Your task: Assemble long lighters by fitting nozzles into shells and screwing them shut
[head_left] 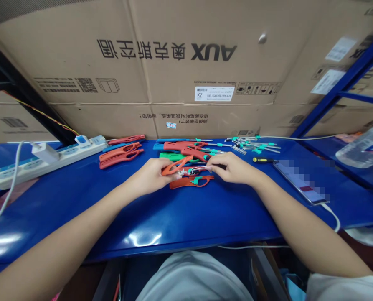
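Observation:
Near the middle of the blue table, my left hand (156, 173) is closed on an orange lighter handle shell (177, 165) with a looped grip. My right hand (233, 168) pinches the far end of the red lighter part (199, 169) beside it, which shows thin wires and a green trigger piece. What its fingertips cover is hidden. Just below both hands lies another orange handle shell (186, 182) with a green trigger in its loop. Behind them rest several red lighters (181, 146) and a green handle (173, 156), some with metal rods attached.
Red and blue handle shells (120, 156) are piled left of centre, by a white power strip (67, 155). Metal rods with green pieces (261, 145), a screwdriver (261, 160) and a charging phone (299, 182) lie right. Cardboard (167, 23) stands behind; a plastic bottle (358, 148) is far right.

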The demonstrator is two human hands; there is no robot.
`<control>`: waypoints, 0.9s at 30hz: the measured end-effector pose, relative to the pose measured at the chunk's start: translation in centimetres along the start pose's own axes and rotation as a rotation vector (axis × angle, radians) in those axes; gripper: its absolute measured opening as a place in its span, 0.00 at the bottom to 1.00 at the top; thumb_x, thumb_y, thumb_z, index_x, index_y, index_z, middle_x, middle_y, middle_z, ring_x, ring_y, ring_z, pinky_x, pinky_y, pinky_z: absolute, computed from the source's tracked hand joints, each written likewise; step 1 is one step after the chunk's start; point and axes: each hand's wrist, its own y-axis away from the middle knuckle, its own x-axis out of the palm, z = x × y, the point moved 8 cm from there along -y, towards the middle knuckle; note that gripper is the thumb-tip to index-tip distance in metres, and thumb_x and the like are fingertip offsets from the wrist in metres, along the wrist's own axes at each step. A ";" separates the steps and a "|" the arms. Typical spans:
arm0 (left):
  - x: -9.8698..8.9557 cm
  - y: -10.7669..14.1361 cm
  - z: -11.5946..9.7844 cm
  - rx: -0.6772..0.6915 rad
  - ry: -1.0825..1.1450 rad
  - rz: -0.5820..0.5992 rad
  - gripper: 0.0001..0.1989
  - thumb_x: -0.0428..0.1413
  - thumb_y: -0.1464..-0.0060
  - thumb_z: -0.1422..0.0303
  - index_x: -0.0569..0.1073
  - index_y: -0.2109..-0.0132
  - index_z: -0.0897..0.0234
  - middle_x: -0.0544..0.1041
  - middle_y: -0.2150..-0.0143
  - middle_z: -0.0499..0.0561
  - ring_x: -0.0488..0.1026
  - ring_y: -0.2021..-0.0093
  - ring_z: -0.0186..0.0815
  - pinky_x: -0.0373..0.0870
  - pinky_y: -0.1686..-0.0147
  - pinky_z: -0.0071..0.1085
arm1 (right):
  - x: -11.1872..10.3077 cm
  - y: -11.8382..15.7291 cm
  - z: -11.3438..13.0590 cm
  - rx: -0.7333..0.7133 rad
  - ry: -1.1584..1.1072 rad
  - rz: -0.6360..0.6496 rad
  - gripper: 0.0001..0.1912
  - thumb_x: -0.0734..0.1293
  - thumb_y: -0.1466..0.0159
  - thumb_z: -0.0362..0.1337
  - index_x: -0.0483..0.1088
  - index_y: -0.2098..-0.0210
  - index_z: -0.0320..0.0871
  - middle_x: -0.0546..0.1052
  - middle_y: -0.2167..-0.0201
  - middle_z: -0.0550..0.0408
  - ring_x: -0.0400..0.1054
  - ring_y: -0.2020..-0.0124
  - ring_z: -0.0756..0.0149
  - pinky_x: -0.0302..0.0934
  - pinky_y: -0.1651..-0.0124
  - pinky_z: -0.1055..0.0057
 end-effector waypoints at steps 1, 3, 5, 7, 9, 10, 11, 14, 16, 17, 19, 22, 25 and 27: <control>0.0 0.1 0.0 -0.011 -0.009 0.015 0.15 0.58 0.43 0.57 0.74 0.69 0.65 0.74 0.72 0.49 0.69 0.71 0.35 0.59 0.71 0.29 | 0.1 0.0 0.1 -0.001 -0.008 -0.002 0.15 0.60 0.29 0.39 0.72 0.69 0.41 0.75 0.72 0.53 0.65 0.72 0.67 0.57 0.64 0.70; 0.0 0.3 -0.1 -0.024 -0.034 0.034 0.15 0.57 0.44 0.57 0.74 0.68 0.65 0.74 0.72 0.49 0.68 0.72 0.35 0.58 0.71 0.29 | 0.3 -0.1 0.2 0.006 -0.019 -0.001 0.16 0.60 0.29 0.39 0.72 0.69 0.41 0.74 0.73 0.53 0.64 0.73 0.68 0.56 0.66 0.70; 0.1 0.6 0.1 -0.027 -0.074 0.056 0.14 0.57 0.43 0.57 0.73 0.69 0.64 0.73 0.73 0.49 0.67 0.72 0.35 0.58 0.71 0.30 | 0.5 -0.1 0.0 0.019 -0.024 0.002 0.16 0.60 0.29 0.39 0.72 0.69 0.40 0.74 0.74 0.54 0.63 0.74 0.69 0.54 0.68 0.71; 0.2 0.7 0.6 -0.036 -0.139 0.083 0.12 0.58 0.44 0.60 0.72 0.71 0.63 0.73 0.73 0.50 0.67 0.72 0.36 0.57 0.71 0.30 | 0.1 0.0 -0.7 0.046 -0.020 -0.011 0.15 0.61 0.30 0.39 0.72 0.70 0.41 0.72 0.76 0.55 0.61 0.76 0.69 0.53 0.70 0.71; 0.0 0.8 1.4 -0.063 -0.200 0.088 0.11 0.59 0.46 0.63 0.71 0.72 0.63 0.73 0.73 0.51 0.68 0.72 0.37 0.57 0.71 0.30 | -0.6 0.2 -1.7 0.107 -0.028 -0.056 0.14 0.61 0.31 0.38 0.70 0.72 0.41 0.70 0.79 0.58 0.59 0.78 0.70 0.51 0.71 0.72; -0.1 0.7 1.7 -0.070 -0.207 0.077 0.11 0.58 0.46 0.64 0.71 0.73 0.63 0.73 0.73 0.51 0.68 0.72 0.37 0.57 0.71 0.31 | -1.1 0.3 -2.2 0.143 -0.040 -0.084 0.14 0.61 0.31 0.38 0.69 0.73 0.41 0.68 0.80 0.58 0.59 0.78 0.70 0.51 0.72 0.72; -0.2 0.7 1.8 -0.070 -0.188 0.057 0.11 0.58 0.45 0.63 0.71 0.73 0.63 0.72 0.73 0.51 0.68 0.72 0.37 0.57 0.71 0.31 | -1.4 0.4 -2.5 0.172 -0.057 -0.106 0.15 0.61 0.31 0.38 0.68 0.73 0.41 0.68 0.80 0.59 0.58 0.78 0.70 0.51 0.72 0.72; -0.2 0.5 1.1 -0.033 0.006 -0.039 0.17 0.56 0.42 0.56 0.73 0.71 0.64 0.72 0.73 0.50 0.67 0.72 0.36 0.59 0.71 0.30 | -1.0 0.2 -2.2 0.164 -0.104 -0.098 0.14 0.58 0.29 0.38 0.70 0.68 0.41 0.72 0.74 0.56 0.63 0.74 0.68 0.56 0.68 0.71; 0.3 0.5 0.5 -0.033 0.173 -0.094 0.17 0.57 0.43 0.53 0.76 0.68 0.64 0.74 0.71 0.50 0.70 0.69 0.37 0.63 0.68 0.30 | 0.1 0.0 -0.9 0.106 -0.132 -0.058 0.13 0.56 0.28 0.37 0.70 0.62 0.42 0.75 0.66 0.52 0.67 0.67 0.65 0.60 0.62 0.69; 0.8 0.5 0.3 -0.048 0.255 -0.104 0.17 0.58 0.44 0.53 0.77 0.66 0.64 0.76 0.69 0.50 0.71 0.68 0.37 0.65 0.67 0.31 | 0.7 -0.1 -0.2 0.085 -0.148 -0.040 0.12 0.55 0.28 0.36 0.69 0.60 0.42 0.76 0.63 0.50 0.69 0.64 0.64 0.61 0.59 0.68; 2.0 0.6 0.1 -0.106 0.430 -0.097 0.17 0.60 0.47 0.54 0.79 0.62 0.64 0.77 0.69 0.49 0.72 0.68 0.36 0.67 0.66 0.30 | 1.9 -0.2 0.8 0.090 -0.171 -0.018 0.10 0.55 0.27 0.38 0.66 0.57 0.43 0.76 0.62 0.50 0.69 0.62 0.64 0.62 0.58 0.67; 4.0 0.8 0.2 -0.223 0.672 -0.049 0.18 0.63 0.49 0.53 0.79 0.64 0.65 0.74 0.75 0.47 0.69 0.74 0.32 0.65 0.72 0.27 | 2.9 -0.2 1.4 0.170 -0.136 -0.040 0.15 0.64 0.32 0.47 0.63 0.54 0.44 0.75 0.65 0.53 0.68 0.68 0.64 0.61 0.64 0.69; 5.2 1.0 0.1 -0.317 0.828 -0.025 0.19 0.66 0.52 0.53 0.79 0.63 0.66 0.73 0.77 0.45 0.63 0.80 0.27 0.58 0.79 0.24 | 3.4 -0.3 1.4 0.226 -0.059 -0.066 0.27 0.73 0.42 0.54 0.64 0.53 0.44 0.77 0.62 0.51 0.70 0.65 0.61 0.61 0.64 0.68; 5.5 1.2 -0.1 -0.350 0.901 -0.028 0.21 0.67 0.54 0.54 0.79 0.59 0.66 0.73 0.77 0.45 0.60 0.81 0.25 0.53 0.81 0.23 | 3.8 -0.4 1.2 0.242 -0.048 -0.073 0.26 0.73 0.43 0.53 0.66 0.56 0.43 0.77 0.60 0.50 0.71 0.63 0.60 0.61 0.63 0.67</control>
